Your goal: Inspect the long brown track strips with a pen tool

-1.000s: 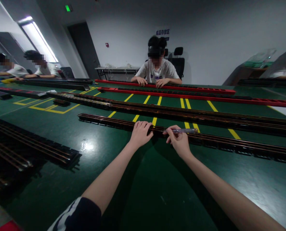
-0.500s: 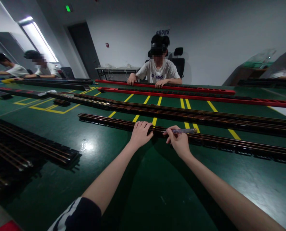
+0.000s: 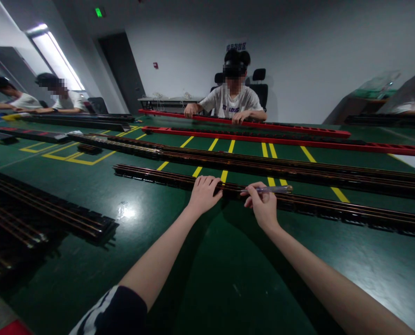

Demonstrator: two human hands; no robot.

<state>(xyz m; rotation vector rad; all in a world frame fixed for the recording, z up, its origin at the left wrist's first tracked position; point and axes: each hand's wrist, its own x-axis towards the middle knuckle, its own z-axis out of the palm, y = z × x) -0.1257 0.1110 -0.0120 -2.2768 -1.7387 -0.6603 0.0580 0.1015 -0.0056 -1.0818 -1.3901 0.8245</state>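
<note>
A long dark rail (image 3: 158, 176) with thin copper-coloured lines along it lies across the table in front of me. My left hand (image 3: 204, 193) is laid over this rail, its fingers curled across the top and the thumb on the near side. To its right, my right hand (image 3: 262, 202) pinches a slim pen-like tool (image 3: 279, 189) with a clear handle. The tool lies nearly level above the rail, its thin tip pointing left toward my left hand. Whether the tip touches the rail I cannot tell.
More dark rails (image 3: 200, 158) run parallel just behind. Red rails (image 3: 263, 135) lie farther back, where a co-worker (image 3: 237, 100) rests both hands on one. A stack of dark rails (image 3: 54, 204) is at left. Yellow tape lines (image 3: 270, 181) mark the green table (image 3: 141, 260).
My right hand has shifted slightly right along the rail with the pen-like tool. My left hand has stayed put. The co-worker's red rail and hand have moved a little right.
</note>
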